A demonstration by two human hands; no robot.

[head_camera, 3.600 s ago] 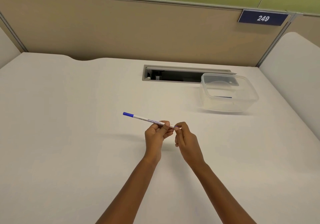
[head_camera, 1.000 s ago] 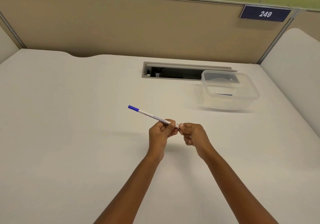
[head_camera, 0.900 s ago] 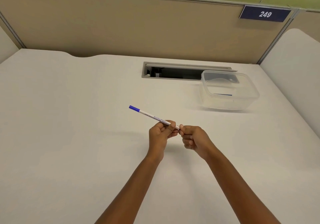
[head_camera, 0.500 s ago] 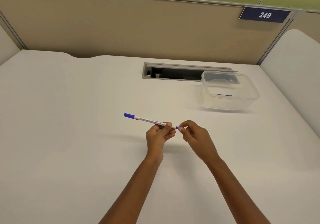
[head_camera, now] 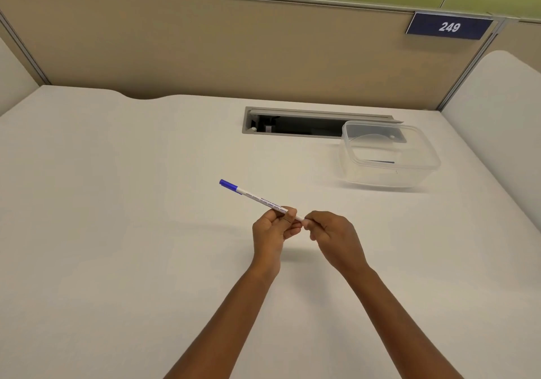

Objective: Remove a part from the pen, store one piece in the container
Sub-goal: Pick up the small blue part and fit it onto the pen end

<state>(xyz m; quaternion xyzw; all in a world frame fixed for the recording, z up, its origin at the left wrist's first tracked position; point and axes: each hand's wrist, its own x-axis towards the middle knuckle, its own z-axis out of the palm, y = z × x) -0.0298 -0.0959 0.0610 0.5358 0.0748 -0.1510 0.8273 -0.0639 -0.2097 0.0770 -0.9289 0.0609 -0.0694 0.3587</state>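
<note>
A thin white pen [head_camera: 257,198] with a blue far end is held above the desk, slanting up to the left. My left hand [head_camera: 273,229] grips its barrel near the near end. My right hand [head_camera: 330,235] pinches the pen's near tip with thumb and fingers; that tip is hidden under the fingers. A clear plastic container [head_camera: 389,156] stands open at the back right, with a thin dark piece lying inside it.
The white desk [head_camera: 117,203] spreads wide on all sides. A grey cable slot [head_camera: 292,122] is cut into the desk just left of and behind the container. Beige partition walls close the back and sides, with a sign reading 249.
The pen's far end has tilted upward again. My right fingers have closed over the near tip, hiding the blue bit that showed half a second ago.
</note>
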